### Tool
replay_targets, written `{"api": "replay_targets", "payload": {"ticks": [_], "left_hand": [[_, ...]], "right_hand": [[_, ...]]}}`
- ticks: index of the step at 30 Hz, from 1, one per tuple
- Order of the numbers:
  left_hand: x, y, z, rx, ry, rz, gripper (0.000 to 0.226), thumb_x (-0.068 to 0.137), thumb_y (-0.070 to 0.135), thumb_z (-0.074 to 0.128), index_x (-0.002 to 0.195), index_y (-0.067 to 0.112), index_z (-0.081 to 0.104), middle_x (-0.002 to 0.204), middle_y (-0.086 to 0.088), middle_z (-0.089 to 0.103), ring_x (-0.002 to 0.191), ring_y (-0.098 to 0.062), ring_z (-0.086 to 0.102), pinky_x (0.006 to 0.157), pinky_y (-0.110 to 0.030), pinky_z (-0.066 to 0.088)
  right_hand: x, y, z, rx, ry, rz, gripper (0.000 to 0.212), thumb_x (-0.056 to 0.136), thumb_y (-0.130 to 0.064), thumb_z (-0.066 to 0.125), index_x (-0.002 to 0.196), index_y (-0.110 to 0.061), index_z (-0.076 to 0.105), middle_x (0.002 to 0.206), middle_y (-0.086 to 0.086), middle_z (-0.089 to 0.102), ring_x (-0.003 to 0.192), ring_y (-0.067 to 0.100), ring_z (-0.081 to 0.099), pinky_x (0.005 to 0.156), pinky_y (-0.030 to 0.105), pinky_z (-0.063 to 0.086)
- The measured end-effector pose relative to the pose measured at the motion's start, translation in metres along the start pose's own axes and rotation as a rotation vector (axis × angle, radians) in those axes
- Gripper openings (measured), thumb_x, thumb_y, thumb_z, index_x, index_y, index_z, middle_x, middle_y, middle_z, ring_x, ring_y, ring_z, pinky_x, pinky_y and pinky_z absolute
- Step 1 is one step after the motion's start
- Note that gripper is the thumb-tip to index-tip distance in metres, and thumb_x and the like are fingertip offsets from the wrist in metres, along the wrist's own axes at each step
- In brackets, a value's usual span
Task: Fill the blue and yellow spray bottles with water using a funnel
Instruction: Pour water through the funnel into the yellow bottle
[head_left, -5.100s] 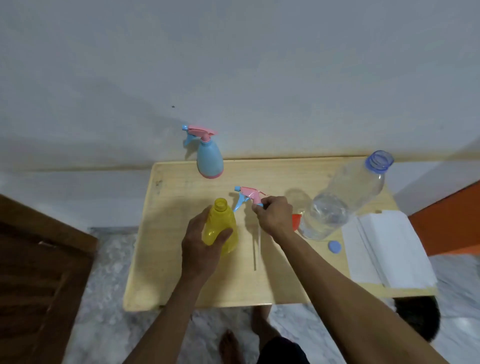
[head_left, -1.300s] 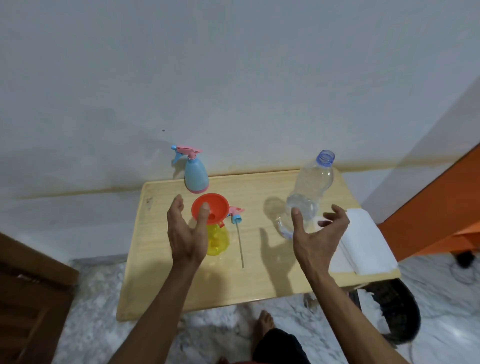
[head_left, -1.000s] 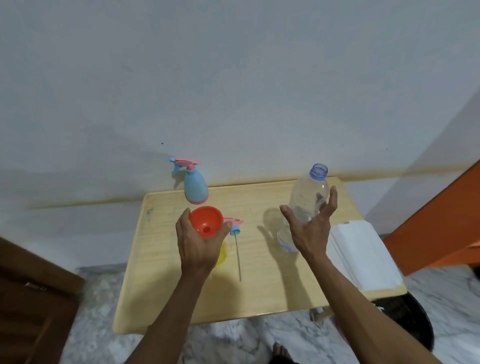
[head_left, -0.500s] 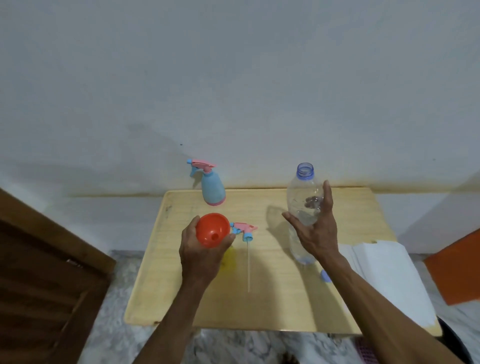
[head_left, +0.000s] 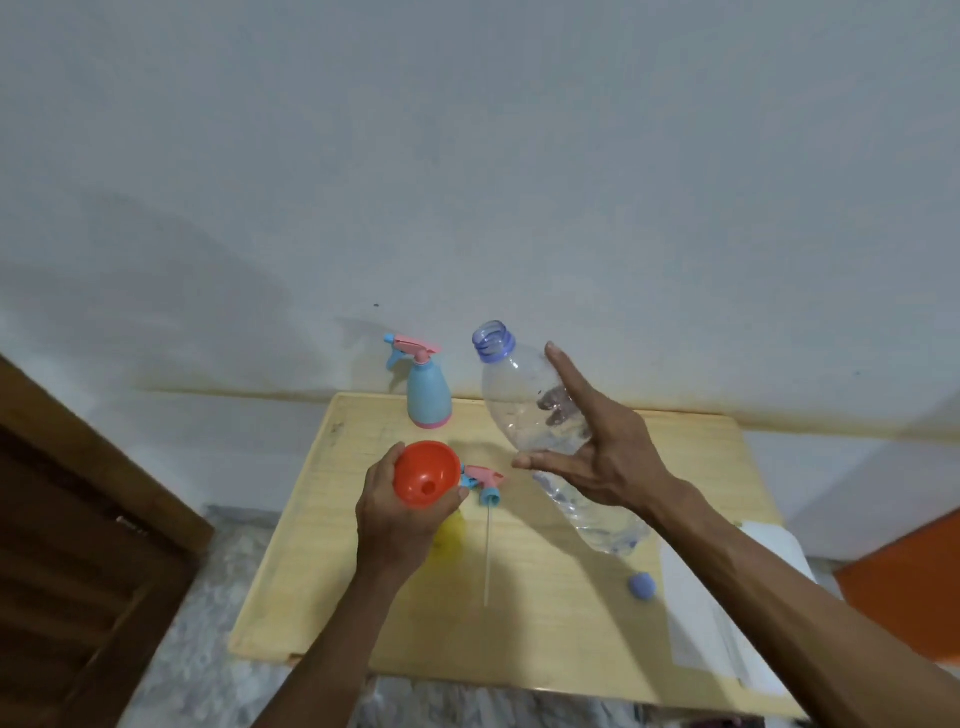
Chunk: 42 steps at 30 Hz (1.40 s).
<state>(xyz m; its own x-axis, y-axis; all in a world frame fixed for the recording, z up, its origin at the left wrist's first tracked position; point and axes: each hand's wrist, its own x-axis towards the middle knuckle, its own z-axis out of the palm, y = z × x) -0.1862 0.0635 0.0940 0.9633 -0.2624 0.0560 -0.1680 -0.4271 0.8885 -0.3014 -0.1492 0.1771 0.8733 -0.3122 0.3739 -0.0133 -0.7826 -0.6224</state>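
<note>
head view, and here's the shift: half a second ago the clear water bottle stood upright on the table with the right hand just closing in. now it's off the wood and tipped, open mouth leaning up and left toward the funnel, base trailing low to the right of the palm. the right hand is wrapped around the bottle's middle; fingers show through the plastic behind it, thumb lies across the front, index finger stretched up along the shoulder. a hold, though a loose-looking one.

the left hand is closed around the yellow spray bottle, mostly hidden under the palm with only a yellow sliver peeking out to its right, and thumb and fingers steady the orange funnel seated on top. whether the spout is fully in the neck, i cannot tell.

just right of that grip lies the unscrewed pink spray head, its thin dip tube running toward the camera. beyond the funnel, well apart near the wall, the blue spray bottle stands upright with its trigger top on, so i'd judge it comes second. the blue cap rests below the water bottle's base, beside a white cloth.

so the pour is being lined up, no water visibly flowing yet. the mouth looks short of the funnel rim; tipped too early, it spills on the table.
</note>
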Motion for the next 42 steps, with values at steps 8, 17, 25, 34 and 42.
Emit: {"api": "replay_targets", "payload": {"ticks": [8, 17, 25, 34, 42], "left_hand": [[0.002, -0.006, -0.001, -0.027, -0.016, 0.033, 0.095, 0.059, 0.037, 0.094, 0.140, 0.018, 0.048, 0.122, 0.008, 0.051, 0.110, -0.014, 0.054, 0.089, -0.026, 0.045], [0.005, -0.009, -0.005, -0.023, -0.067, 0.040, 0.097, 0.059, 0.040, 0.093, 0.141, 0.019, 0.047, 0.125, 0.006, 0.052, 0.113, -0.018, 0.055, 0.086, -0.028, 0.048], [0.006, -0.007, -0.007, -0.023, -0.104, 0.038, 0.093, 0.061, 0.038, 0.092, 0.140, 0.023, 0.045, 0.124, 0.009, 0.050, 0.113, -0.017, 0.054, 0.085, -0.029, 0.049], [0.005, -0.007, -0.009, -0.028, -0.123, 0.052, 0.092, 0.065, 0.036, 0.091, 0.142, 0.021, 0.043, 0.125, 0.009, 0.050, 0.112, -0.016, 0.053, 0.083, -0.027, 0.048], [0.005, -0.006, -0.009, -0.018, -0.141, 0.051, 0.093, 0.066, 0.036, 0.090, 0.144, 0.021, 0.042, 0.127, 0.009, 0.049, 0.113, -0.015, 0.052, 0.085, -0.028, 0.049]], "right_hand": [[0.013, 0.007, -0.008, -0.269, -0.404, -0.034, 0.103, 0.070, -0.084, 0.060, 0.146, -0.069, -0.007, 0.113, -0.011, 0.067, 0.091, 0.017, 0.065, 0.080, 0.031, 0.053], [0.032, 0.021, -0.004, -0.566, -0.589, -0.178, 0.098, 0.080, -0.082, 0.054, 0.149, -0.063, -0.012, 0.134, -0.007, 0.062, 0.121, 0.021, 0.061, 0.082, 0.037, 0.054], [0.035, 0.023, 0.001, -0.627, -0.666, -0.199, 0.096, 0.081, -0.081, 0.052, 0.145, -0.065, -0.017, 0.117, -0.002, 0.066, 0.103, 0.026, 0.063, 0.075, 0.037, 0.053], [0.034, 0.016, 0.004, -0.707, -0.726, -0.199, 0.096, 0.083, -0.078, 0.055, 0.148, -0.063, -0.014, 0.103, -0.004, 0.063, 0.091, 0.024, 0.060, 0.061, 0.033, 0.040], [0.034, 0.011, 0.001, -0.759, -0.744, -0.192, 0.096, 0.083, -0.077, 0.055, 0.149, -0.061, -0.013, 0.101, -0.004, 0.061, 0.077, 0.018, 0.045, 0.055, 0.031, 0.028]]}}
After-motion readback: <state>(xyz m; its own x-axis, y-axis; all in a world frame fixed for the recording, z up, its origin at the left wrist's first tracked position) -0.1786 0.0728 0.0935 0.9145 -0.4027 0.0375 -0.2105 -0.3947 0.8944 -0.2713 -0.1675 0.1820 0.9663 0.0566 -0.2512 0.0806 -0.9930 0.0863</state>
